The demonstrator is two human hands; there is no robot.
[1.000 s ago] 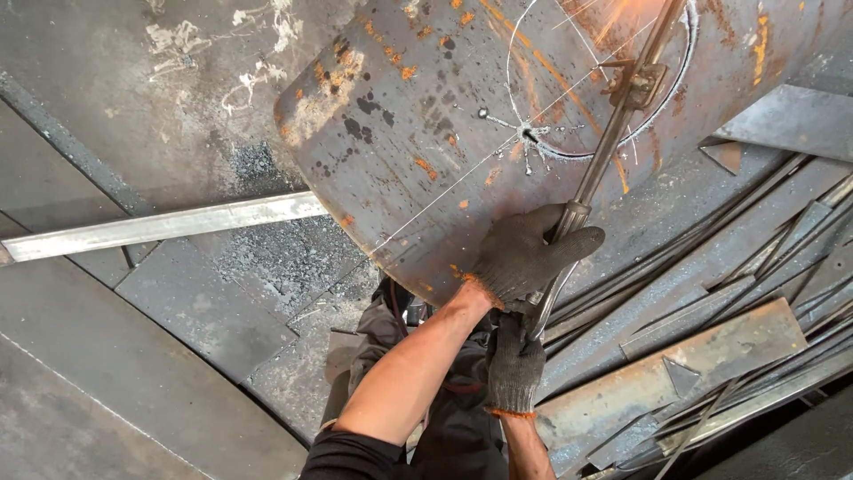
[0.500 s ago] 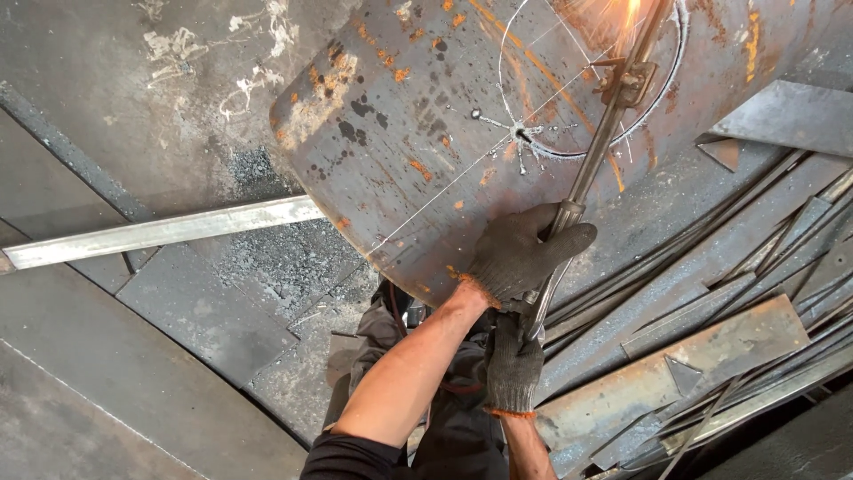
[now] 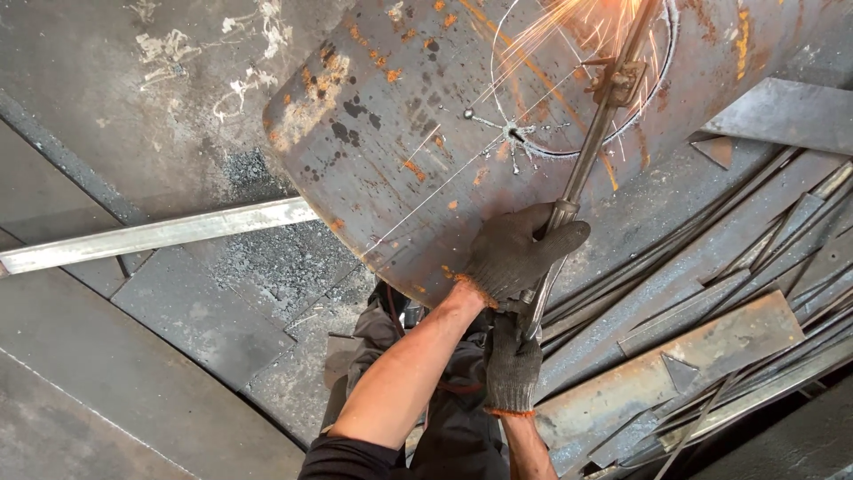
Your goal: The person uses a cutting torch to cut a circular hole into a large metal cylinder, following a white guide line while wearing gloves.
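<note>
Grey steel plates (image 3: 107,373) cover the floor, dusted with dark grit and slag, and a pale angle bar (image 3: 151,236) lies across them at the left. On the right a heap of narrow scrap strips (image 3: 711,293) and a rusty flat offcut (image 3: 675,364) are piled together. Over the floor lies a large curved steel sheet (image 3: 382,151), grey with orange rust spots, and a circle (image 3: 662,89) is partly cut into its upper part, with a small punched mark near the circle's middle. Both gloved hands are clamped on a long cutting torch (image 3: 586,160). The left hand (image 3: 515,253) wraps the tube just where it meets the sheet's lower edge, fingers closed around it. The right hand (image 3: 513,360) grips the torch's lower end just below, close to the person's dark clothing. The torch runs up and to the right across the sheet, its head reaching the top of the circle, where orange sparks (image 3: 569,27) spray out to the left.
</note>
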